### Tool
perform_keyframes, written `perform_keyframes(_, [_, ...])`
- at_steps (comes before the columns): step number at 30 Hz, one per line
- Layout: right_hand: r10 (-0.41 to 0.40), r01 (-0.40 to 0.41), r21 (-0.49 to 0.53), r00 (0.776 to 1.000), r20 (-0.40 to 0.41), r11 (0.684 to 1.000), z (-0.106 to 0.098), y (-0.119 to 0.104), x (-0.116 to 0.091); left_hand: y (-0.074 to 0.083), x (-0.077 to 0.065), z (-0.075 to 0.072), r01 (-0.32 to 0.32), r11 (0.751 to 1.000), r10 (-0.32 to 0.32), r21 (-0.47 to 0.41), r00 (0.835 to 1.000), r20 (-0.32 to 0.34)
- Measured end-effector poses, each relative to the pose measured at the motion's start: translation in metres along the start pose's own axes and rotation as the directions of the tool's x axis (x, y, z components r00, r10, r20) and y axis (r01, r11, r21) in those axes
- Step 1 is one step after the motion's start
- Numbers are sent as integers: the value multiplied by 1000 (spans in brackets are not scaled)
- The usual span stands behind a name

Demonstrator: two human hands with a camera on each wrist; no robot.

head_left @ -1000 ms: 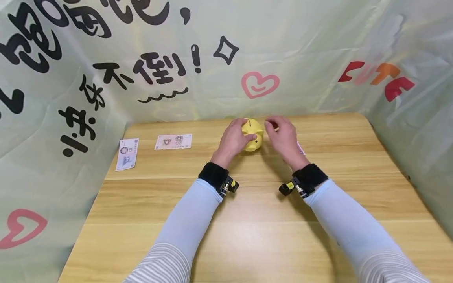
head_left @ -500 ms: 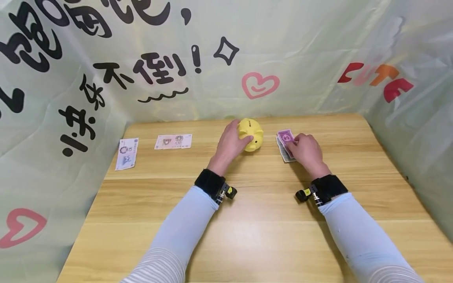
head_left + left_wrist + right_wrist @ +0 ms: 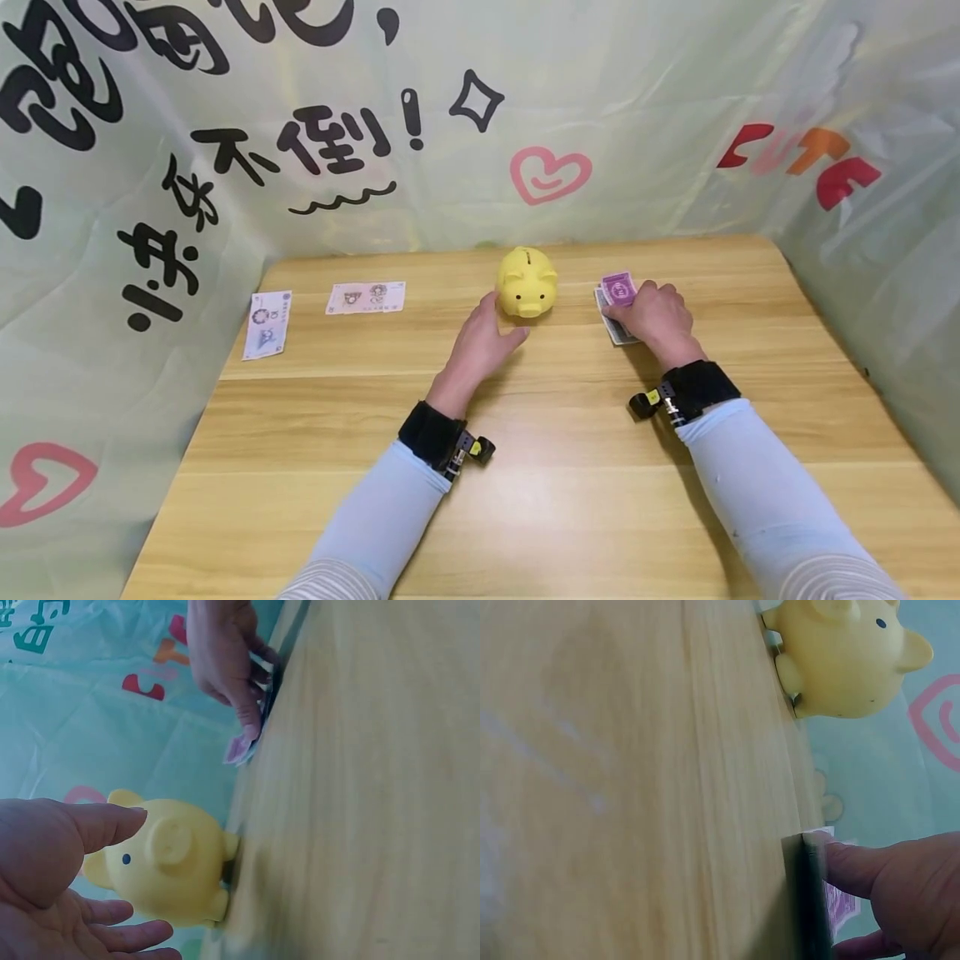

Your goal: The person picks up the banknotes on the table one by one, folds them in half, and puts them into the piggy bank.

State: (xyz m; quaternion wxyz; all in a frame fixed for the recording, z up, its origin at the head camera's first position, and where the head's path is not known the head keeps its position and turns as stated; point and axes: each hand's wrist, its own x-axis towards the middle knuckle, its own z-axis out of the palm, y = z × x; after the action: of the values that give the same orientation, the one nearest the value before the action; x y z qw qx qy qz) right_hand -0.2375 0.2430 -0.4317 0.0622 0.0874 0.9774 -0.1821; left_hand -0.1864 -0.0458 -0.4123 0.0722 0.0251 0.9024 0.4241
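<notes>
A yellow piggy bank [image 3: 528, 283] stands upright near the table's back edge, its face toward me and a slot on top. My left hand [image 3: 480, 342] is just in front and to the left of it, thumb and fingers spread. In the left wrist view, this hand [image 3: 45, 862] overlaps the pig's edge and holds nothing. Right of the pig, my right hand [image 3: 658, 317] grips a flat, dark-edged thing [image 3: 812, 900] with a grey patterned face, of a kind I cannot tell. A purple banknote [image 3: 618, 288] lies on it, under my thumb.
A pinkish banknote [image 3: 366, 297] lies flat on the wooden table [image 3: 525, 500] to the left of the pig. Farther left, a bluish banknote [image 3: 267, 325] lies by the table's edge. A printed cloth backdrop [image 3: 630, 100] rises behind and at both sides.
My left hand has let go of the piggy bank and drawn back toward me; the bank now faces me. My right hand has moved right, away from the bank, to the purple note and flat thing.
</notes>
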Motion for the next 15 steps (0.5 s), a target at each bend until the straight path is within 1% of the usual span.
perform_keyframes(3, [-5,5,21,1000,4,1000,-3,2,3,-2,-3,1,12,1000,-12,7,1000,23])
perform_keyframes(9, [-21,21,108,1000,-1,994,-4,7,6,-5,-5,4,30,999,-32,36,997,66])
perform_keyframes(12, [-37,43,145,998,-43,989,-3,10,8,-5,-6,3,34,998,-38,54,996,81])
perform_keyframes(15, [-43,66,203,993,-114,977,-4,11,7,-4,-6,0,29,997,-35,67,994,99])
